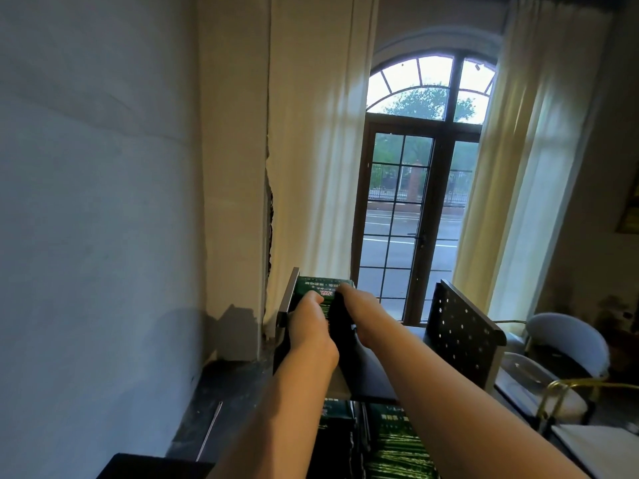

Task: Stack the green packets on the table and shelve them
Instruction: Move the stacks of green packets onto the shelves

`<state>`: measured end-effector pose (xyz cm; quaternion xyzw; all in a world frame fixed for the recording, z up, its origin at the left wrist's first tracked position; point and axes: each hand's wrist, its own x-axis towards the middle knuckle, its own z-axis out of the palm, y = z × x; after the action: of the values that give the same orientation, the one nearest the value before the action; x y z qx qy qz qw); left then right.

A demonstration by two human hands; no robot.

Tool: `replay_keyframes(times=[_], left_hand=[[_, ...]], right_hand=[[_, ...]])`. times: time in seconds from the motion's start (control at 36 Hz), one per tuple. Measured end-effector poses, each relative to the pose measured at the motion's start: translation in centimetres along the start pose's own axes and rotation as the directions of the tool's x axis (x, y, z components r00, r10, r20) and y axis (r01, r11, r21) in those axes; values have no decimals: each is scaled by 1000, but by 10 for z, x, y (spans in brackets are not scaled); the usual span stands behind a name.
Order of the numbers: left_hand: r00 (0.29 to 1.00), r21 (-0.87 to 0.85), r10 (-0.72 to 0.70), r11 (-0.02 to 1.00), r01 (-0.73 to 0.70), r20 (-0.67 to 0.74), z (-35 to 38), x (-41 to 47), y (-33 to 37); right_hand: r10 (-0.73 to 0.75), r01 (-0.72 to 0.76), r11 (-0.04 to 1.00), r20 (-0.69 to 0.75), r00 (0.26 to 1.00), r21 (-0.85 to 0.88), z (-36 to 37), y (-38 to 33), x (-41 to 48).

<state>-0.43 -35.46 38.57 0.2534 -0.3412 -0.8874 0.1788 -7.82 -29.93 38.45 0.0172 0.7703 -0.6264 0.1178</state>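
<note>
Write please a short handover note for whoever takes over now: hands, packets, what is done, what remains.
Left hand: grips the stack of green packets from its left side.
Right hand: grips the same stack from its right side.
The stack is at the top level of the black rack, beside the left end panel.
Done: the lower packets already lie on the level below.
Left: set this stack down and let go. The table is out of view, so check it for more.

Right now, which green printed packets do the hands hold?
The upper green packets on the top shelf of the black metal rack, beside its left end panel: the left hand and right hand grip them. The lower green packets lie untouched below.
</note>
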Motion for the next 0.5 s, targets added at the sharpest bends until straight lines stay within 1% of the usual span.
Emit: replay_keyframes(times=[0.14, 0.36, 0.5], left_hand=[[1000, 52, 13, 999, -13, 0, 2, 2, 2], [1000, 88, 15, 996, -16, 20, 2, 1, -2], [1000, 52, -2, 999, 1, 24, 1, 2, -3]], right_hand=[[-3, 3, 1000, 31, 1000, 9, 2, 0, 1], [-8, 6, 999, 55, 998, 47, -1, 0, -6], [-9, 6, 998, 44, 999, 55, -3, -4, -15]])
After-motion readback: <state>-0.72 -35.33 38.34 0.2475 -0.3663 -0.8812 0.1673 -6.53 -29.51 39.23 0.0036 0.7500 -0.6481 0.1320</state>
